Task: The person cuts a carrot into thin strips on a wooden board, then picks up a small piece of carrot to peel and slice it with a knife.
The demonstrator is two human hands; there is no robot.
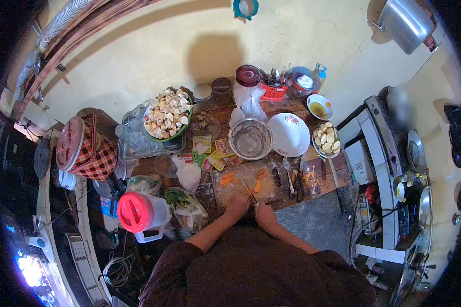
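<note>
The knife [250, 191] lies over the near part of the cutting board [222, 198], its blade slanting from far left to near right. Its tip points to the far side, slightly left, and its near end runs into my right hand [265, 215]. I have that hand closed around the knife's near end, fingers curled in, so little of the handle shows.

My left hand [238, 205] is at the board's near edge, just left of the blade, with the fingers bent and bunched low. Its fingertips are too small and shaded in the view, so I cannot tell whether they pinch anything or how far open they are.

On the board I have 2 groups of orange strips: 1 group [228, 178] at the far left and 1 group [260, 179] right of the blade. Beyond the board's far edge stands a metal bowl [250, 140], with a white floral bowl [290, 135] to its right. Dark-handled utensils [299, 189] and a spoon [287, 163] lie to the right of the board. Seasoning packets [220, 149] lie at its far left, and a white plastic bag [188, 175] sits to its left.
</note>
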